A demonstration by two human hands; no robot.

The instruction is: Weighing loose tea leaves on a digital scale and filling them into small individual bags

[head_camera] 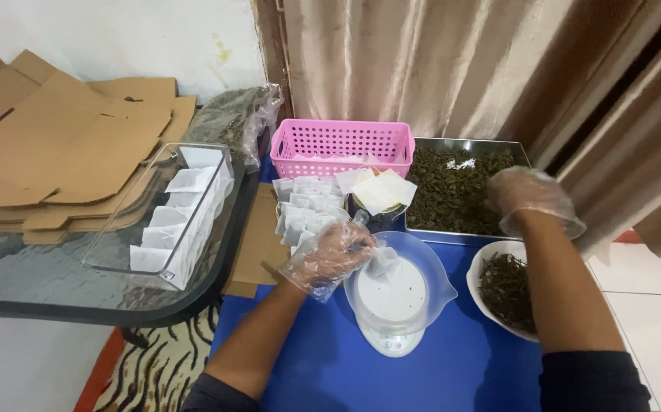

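A: What has your left hand got?

B: It's pinched shut on a small white filter bag, held just over the near rim of the clear bowl on the white scale. The bag hangs to that hand's right, its long side running down into the bowl.

A: And your right hand?

B: Gloved too, fingers curled down over the dried leaves in the metal tray. I can't tell whether it grips any. The white bowl of leaves sits nearer you, under that wrist.

A: Which hand is closer to the bag?

B: Your left holds it; the right is well apart, farther out. Beyond your left hand lie stacked empty bags, then the pink basket.
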